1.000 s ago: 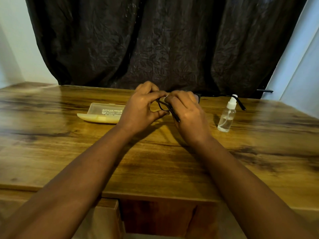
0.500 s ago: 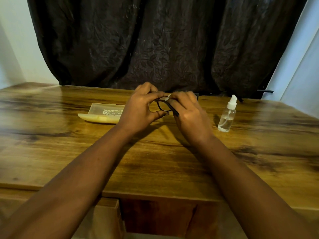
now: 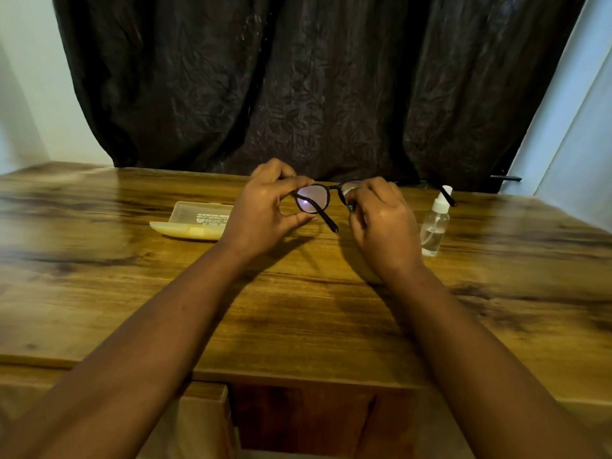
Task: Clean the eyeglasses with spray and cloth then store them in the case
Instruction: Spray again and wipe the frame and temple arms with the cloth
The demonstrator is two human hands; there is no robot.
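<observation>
**Holding eyeglasses above the surface, both hands engaged**

Gripping the eyeglasses (image 3: 318, 202) from either end, the two hands hold the black frame in the air over the wooden surface (image 3: 298, 309). Left hand (image 3: 265, 213): thumb and fingers curled, pinching the frame's left edge beside the left lens, which catches a pale glare. Right hand (image 3: 384, 226): fingers curled round the right lens; a small pale bit shows between fingers and lens, possibly the cloth, cannot tell. One temple arm points down toward the surface between the hands; the other sticks out past the right hand.

Places relative to the eyeglasses:
- Case (image 3: 195, 221): to the left, lying open on the surface, pale yellow, partly behind the left hand.
- Spray bottle (image 3: 435, 223): to the right, upright, clear with white nozzle, just beside the right hand.
- Dark curtain (image 3: 314, 84): behind.
</observation>
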